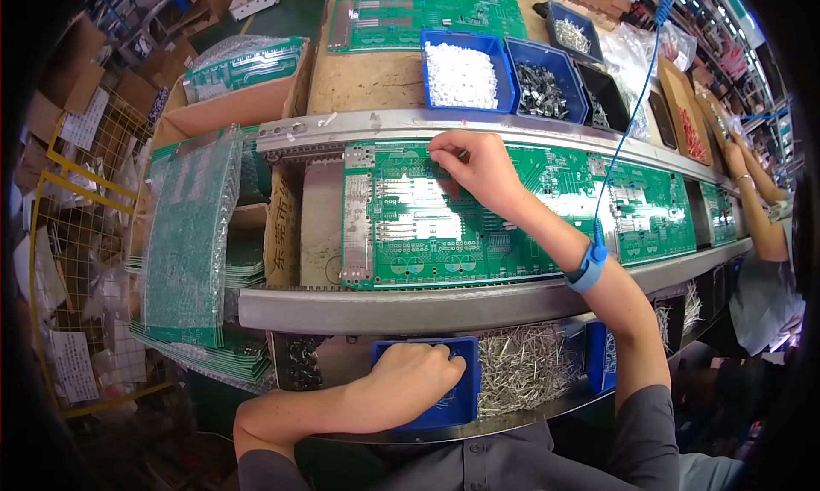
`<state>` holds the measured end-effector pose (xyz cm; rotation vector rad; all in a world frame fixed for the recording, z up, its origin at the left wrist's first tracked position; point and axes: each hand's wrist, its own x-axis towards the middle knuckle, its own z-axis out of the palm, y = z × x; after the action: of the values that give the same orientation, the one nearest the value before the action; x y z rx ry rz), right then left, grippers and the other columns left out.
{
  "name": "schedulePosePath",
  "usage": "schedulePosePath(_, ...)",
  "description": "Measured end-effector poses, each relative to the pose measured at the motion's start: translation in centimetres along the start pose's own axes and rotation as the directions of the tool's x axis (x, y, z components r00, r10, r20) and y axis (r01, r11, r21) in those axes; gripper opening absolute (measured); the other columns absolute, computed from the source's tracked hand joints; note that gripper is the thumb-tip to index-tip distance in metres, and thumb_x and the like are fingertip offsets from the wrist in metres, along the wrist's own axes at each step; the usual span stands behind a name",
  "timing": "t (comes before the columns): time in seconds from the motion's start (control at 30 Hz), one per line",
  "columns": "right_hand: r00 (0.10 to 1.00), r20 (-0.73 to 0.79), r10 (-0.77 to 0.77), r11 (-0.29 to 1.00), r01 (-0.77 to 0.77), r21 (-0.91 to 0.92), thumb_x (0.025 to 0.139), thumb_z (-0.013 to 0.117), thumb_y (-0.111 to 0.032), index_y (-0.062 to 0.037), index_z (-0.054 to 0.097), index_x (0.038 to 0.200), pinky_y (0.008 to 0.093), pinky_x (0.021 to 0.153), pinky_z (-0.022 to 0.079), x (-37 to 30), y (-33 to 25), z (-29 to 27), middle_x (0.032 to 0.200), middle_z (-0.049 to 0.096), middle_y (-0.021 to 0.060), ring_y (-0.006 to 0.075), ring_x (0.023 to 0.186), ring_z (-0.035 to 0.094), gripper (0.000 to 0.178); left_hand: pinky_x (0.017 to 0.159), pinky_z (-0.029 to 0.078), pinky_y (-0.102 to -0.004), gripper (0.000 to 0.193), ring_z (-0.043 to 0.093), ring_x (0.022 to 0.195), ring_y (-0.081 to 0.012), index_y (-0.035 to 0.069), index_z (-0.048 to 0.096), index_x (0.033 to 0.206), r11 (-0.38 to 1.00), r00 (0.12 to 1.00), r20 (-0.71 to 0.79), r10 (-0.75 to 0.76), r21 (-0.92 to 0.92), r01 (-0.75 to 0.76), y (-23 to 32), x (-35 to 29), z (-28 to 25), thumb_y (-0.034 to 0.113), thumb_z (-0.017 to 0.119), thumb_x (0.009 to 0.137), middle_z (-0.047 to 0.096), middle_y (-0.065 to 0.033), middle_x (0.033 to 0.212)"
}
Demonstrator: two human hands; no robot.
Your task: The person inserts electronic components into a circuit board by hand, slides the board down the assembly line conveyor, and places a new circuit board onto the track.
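Note:
A large green circuit board (pixel 401 260) lies flat between two metal rails. Over its far edge is my right hand (pixel 483 168), thumb and fingertips pinched together at the surface; whatever they hold is too small to make out. Round that wrist sits a blue strap (pixel 588 269) with a blue cord running up from it. My left hand (pixel 414 382) reaches into a blue bin (pixel 465 405) at the near side, its fingers curled down over small thin parts. What those fingers grip is hidden.
Right of the blue bin lies a heap of metal pins (pixel 525 367). Beyond the far rail (pixel 359 125) stand bins of white parts (pixel 461 76) and dark metal parts (pixel 540 91). Bubble-wrapped boards (pixel 188 235) are stacked at left. Another person's arms (pixel 752 188) work at far right.

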<state>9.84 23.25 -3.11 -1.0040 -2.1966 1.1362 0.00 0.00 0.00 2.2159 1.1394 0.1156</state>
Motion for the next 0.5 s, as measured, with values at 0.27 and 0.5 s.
schedulePosePath(0.27, 0.995, 0.092, 0.03, 0.999, -0.032, 0.019, 0.084, 0.063, -0.003, 0.0034, 0.067, 0.09, 0.0243, 0.056, 0.049, -0.1, -0.4, -0.7, 0.074, 0.066, 0.0063, 0.0097, 0.067, 0.063, 0.01, 0.06, 0.052, -0.0392, 0.008, 0.064, 0.072, -0.0301, -0.001, 0.057, 0.08, 1.0, 1.0, -0.022, -0.004, -0.029, 0.003, -0.1, -0.1, 0.2, 0.003, 0.056, 0.074, 0.059, -0.0132, 0.075)
schedulePosePath(0.5, 0.997, 0.079, -0.024, 0.989, 0.012, 0.144, 0.083, 0.063, -0.002, 0.0048, 0.068, 0.091, 0.0283, 0.06, 0.051, 0.2, 1.3, -1.1, 0.07, 0.068, 0.01, 0.0114, 0.063, 0.064, 0.012, 0.06, 0.052, -0.04, 0.009, 0.064, 0.072, -0.0305, 0.0, 0.058, 0.082, 0.999, 0.999, -0.029, 0.014, -0.037, -0.015, -0.1, 0.2, 0.1, 0.004, 0.056, 0.074, 0.059, -0.0131, 0.076)
